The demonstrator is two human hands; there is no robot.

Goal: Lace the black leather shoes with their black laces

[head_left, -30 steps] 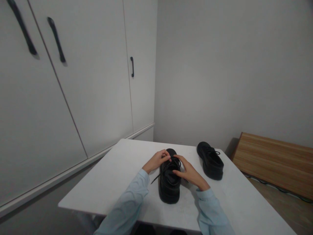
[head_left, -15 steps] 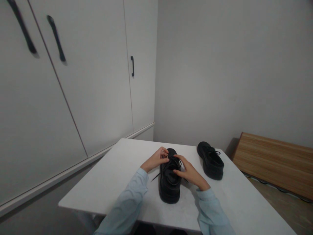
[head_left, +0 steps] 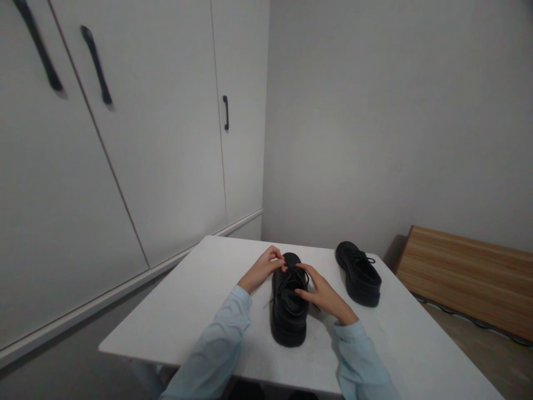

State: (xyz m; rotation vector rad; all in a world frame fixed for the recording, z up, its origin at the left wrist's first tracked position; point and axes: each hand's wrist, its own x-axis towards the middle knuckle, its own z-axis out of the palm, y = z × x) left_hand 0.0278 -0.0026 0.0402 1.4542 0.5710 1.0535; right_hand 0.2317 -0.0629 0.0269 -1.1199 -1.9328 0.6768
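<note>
A black lace-up shoe [head_left: 289, 322] stands on the white table in front of me, its toe pointing away and its opening nearest to me. My left hand [head_left: 266, 268] is at the left of the lacing, thumb and fingertips pinched together on the black shoelace [head_left: 293, 275]. On the other side, my right hand [head_left: 320, 293] grips the shoe, with the forefinger by the upper laces and the thumb at the opening. Loose lace ends hang on both sides of the shoe. The exact hold on the thin lace is hard to make out.
A second black shoe [head_left: 360, 275] with a tied lace rests at the table's far right. The white table [head_left: 200, 311] borders white cabinets [head_left: 166, 139] on the left and a grey wall behind. A wood-grain panel [head_left: 466, 278] stands low at the right.
My left hand has risen slightly and shifted away at the lacing. The loose lace end on the left has moved toward the shoe and is blurred. My right hand stays put.
</note>
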